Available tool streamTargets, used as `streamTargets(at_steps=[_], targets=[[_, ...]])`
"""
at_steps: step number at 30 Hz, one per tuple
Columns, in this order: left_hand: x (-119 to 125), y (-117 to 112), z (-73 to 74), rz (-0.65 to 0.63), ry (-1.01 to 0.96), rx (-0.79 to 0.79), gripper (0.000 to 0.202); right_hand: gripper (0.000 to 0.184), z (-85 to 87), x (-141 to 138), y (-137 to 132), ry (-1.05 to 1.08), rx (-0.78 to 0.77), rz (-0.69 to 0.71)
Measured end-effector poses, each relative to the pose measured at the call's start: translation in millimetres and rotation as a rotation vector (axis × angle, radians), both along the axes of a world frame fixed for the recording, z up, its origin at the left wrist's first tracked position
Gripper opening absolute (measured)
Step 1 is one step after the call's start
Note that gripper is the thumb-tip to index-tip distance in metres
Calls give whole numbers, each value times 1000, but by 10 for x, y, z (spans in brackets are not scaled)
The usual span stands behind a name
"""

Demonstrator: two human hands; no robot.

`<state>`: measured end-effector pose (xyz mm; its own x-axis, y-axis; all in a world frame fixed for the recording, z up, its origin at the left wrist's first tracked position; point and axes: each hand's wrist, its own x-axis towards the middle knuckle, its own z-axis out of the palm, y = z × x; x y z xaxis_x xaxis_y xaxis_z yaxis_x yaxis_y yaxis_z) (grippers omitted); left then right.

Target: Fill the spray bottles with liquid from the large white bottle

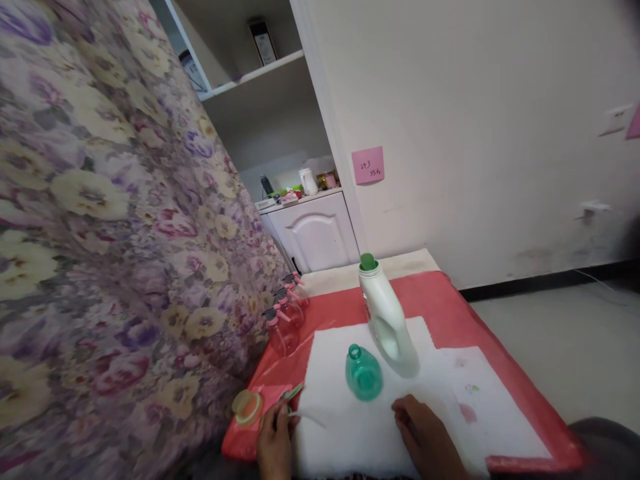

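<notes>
My left hand (274,440) is at the table's near left edge, fingers pinched on a spray-pump head with a thin white tube (300,415) that lies on the white cloth (350,433). My right hand (425,437) rests flat on the cloth, fingers spread and holding nothing, just in front of a small green bottle (363,373) with an open neck. Behind it stands a tall white detergent bottle (387,320) with a green cap.
The red-covered table (450,300) has pink spray bottles (286,320) along its left edge and a round orange-green object (247,405) near my left hand. A floral curtain (100,233) hangs at left. White wall, cabinet (315,230) and shelves stand behind.
</notes>
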<state>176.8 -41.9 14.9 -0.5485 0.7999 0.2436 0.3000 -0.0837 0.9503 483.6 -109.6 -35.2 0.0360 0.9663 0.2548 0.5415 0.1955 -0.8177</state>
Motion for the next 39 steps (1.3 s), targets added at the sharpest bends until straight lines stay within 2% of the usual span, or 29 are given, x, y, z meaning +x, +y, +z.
streamTargets(at_steps=[5,9,12,15,20,26,31,34,39], targets=[[215,-12,97,-152,150,67,33,19,-8,-9,-5,-8,0,-3],[402,5,79,-270,196,63,30,20,-31,-7,-6,6,2,-8],[428,17,46,-352,152,-4,30,19,-44,-7,0,1,15,-7],[373,19,22,-324,74,-40,31,18,-39,-13,1,4,24,-15],[297,-1,-29,-191,20,-112,42,17,27,-17,-7,2,-18,-7],[331,-34,-73,-99,134,-181,52,19,86,-16,-20,3,-25,4],[403,-73,0,-152,371,-279,35,18,59,-19,-26,-4,-9,0],[452,-62,70,-166,473,-351,32,18,56,-20,-30,-1,3,-13],[428,30,164,-162,467,-425,32,17,45,-22,-21,7,0,-25]])
